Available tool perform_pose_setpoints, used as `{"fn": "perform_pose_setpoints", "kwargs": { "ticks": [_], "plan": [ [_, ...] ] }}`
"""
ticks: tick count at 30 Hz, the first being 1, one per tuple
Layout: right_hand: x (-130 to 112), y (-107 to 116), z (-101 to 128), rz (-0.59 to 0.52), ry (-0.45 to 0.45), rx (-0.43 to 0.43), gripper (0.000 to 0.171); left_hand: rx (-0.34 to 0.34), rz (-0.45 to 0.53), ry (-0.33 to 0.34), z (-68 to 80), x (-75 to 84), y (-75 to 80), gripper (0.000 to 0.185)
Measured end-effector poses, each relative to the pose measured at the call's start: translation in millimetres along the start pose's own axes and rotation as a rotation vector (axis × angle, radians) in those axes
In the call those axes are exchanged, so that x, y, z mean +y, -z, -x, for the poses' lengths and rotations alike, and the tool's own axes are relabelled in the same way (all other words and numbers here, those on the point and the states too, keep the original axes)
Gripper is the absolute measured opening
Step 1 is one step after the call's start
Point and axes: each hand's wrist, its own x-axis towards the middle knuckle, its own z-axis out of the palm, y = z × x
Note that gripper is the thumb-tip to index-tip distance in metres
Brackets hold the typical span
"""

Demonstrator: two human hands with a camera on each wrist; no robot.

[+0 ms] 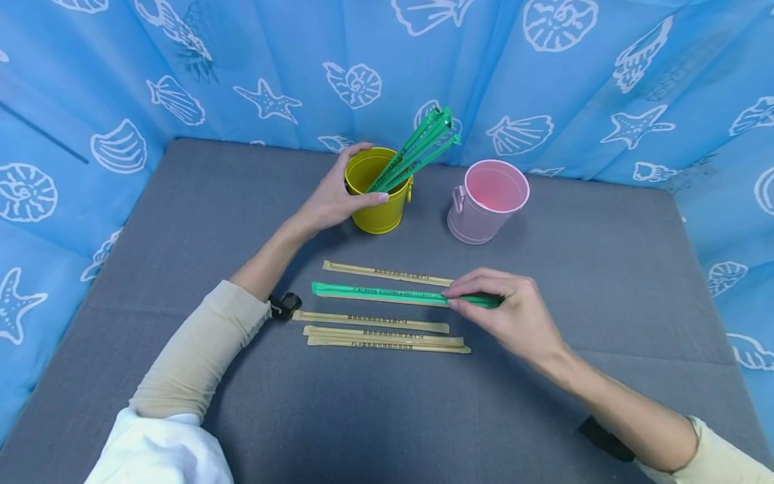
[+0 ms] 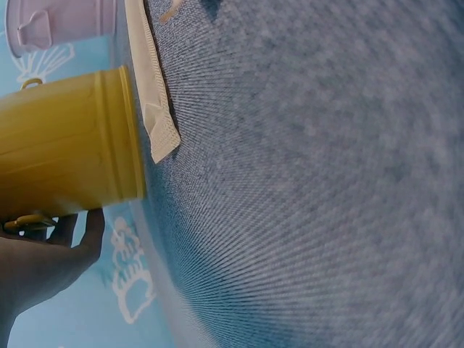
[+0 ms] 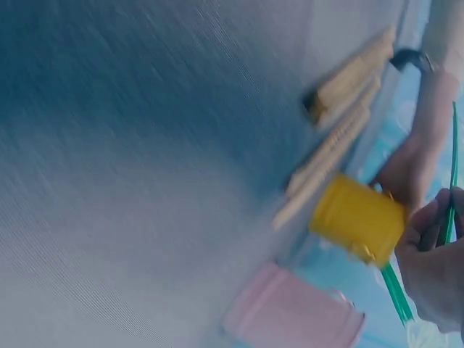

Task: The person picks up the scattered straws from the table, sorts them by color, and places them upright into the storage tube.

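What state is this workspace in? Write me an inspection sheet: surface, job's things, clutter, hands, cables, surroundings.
Surface: grey cloth, lightly creased.
Job's things: yellow bucket holding green straws; pink bucket to its right, no straws visible inside; tan straws lying nearer the person.
Clutter: nothing seen.
Hands: left hand holds the yellow bucket; right hand pinches another green straw.
Cables: nothing seen for certain; dark line at left unclear.
Surroundings: blue curtain with white shell and starfish prints.

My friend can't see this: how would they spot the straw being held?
On the grey table, nearer than the pink bucket, find the right hand. It pinches a green straw near one end. Beside it lie tan straws; it's the only green one outside the yellow bucket.
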Motion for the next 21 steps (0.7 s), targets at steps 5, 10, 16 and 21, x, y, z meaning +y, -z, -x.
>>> {"fn": "perform_pose_setpoints", "kwargs": {
  "ticks": [5,10,16,21],
  "plan": [
    [-12,21,-16,0.033,0.023,0.031,0.021,0.017,-0.008,-0.032,-17.3,-25.5,-0.7,0.087],
    [-23,38,-30,0.100,0.007,0.080,0.017,0.014,0.005,-0.055,-19.4,-34.0,-3.3,0.087],
    [-30,53,-51,0.137,-0.050,0.150,0.012,0.015,0.023,-0.058,-18.4,-36.3,-3.1,0.088],
    [-28,63,-69,0.157,-0.084,0.182,0.016,0.032,0.022,-0.067,-17.0,-35.2,-1.8,0.089]
  ]
}}
